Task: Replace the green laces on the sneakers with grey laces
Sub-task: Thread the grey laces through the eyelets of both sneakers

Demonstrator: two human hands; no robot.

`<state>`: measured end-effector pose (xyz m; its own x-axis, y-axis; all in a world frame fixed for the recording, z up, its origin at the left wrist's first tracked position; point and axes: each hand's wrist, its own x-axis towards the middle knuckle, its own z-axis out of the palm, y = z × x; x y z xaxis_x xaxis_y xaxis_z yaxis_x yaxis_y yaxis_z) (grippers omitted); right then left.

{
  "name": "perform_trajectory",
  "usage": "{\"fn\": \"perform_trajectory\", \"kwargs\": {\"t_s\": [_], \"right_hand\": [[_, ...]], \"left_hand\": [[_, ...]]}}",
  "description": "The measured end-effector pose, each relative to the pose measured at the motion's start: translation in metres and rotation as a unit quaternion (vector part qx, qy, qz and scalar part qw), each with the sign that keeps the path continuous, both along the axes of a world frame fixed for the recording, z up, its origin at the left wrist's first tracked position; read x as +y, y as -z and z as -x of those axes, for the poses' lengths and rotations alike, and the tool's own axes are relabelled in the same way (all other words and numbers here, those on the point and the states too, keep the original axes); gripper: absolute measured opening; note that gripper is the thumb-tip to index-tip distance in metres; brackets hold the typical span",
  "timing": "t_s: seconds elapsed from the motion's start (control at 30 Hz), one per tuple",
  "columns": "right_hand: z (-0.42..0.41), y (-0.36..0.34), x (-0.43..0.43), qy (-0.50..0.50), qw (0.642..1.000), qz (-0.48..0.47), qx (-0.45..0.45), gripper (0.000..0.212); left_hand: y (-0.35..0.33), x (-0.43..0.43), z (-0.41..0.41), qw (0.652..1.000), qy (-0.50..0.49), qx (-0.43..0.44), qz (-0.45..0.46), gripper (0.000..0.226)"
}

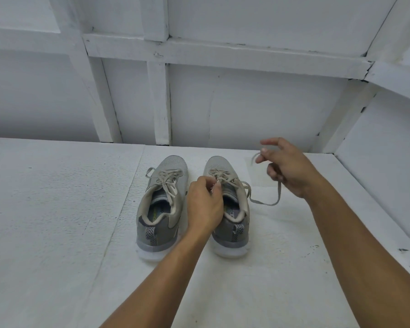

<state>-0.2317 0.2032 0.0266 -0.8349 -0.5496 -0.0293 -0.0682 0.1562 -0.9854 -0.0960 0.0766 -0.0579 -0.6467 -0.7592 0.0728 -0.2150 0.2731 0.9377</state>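
The left hand [205, 202] pinches the grey lace [265, 203] at the eyelets of one sneaker [223, 165]; the right hand [288, 168], up and right of that grip, pinches the lace's free end, the slack sagging between them; the other sneaker [173, 163] stands just left of the left hand.

Wall [258, 102]: white panels, braced by painted battens [199, 49]
Surface [45, 209]: white, rough-textured; a seam [128, 192] is noted
Light: even, soft

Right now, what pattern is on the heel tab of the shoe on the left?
Dark-and-white chevron stripes on the heel tab, seen best in the head view.
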Motion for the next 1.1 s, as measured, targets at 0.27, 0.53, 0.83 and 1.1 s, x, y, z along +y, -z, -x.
{"fn": "perform_trajectory", "kwargs": {"t_s": [0.27, 0.53, 0.83, 1.1], "right_hand": [[-0.024, 0.02, -0.013, -0.082, 0.975, -0.169, 0.121, 0.017], [-0.033, 0.035, -0.029, -0.065, 0.912, -0.254, 0.314, 0.006], [-0.036, 0.041, -0.025, -0.061, 0.883, -0.266, 0.383, 0.012], [-0.049, 0.049, -0.028, -0.062, 0.928, -0.171, 0.324, 0.016]], "left_hand": [[0.008, 0.002, -0.001, 0.999, -0.037, 0.023, -0.004, 0.022], [0.009, 0.004, 0.0, 0.998, -0.044, 0.043, -0.017, 0.022], [0.011, 0.004, 0.0, 0.997, -0.047, 0.052, -0.013, 0.023], [0.005, 0.007, -0.003, 0.996, -0.057, 0.054, -0.032, 0.02]]}}
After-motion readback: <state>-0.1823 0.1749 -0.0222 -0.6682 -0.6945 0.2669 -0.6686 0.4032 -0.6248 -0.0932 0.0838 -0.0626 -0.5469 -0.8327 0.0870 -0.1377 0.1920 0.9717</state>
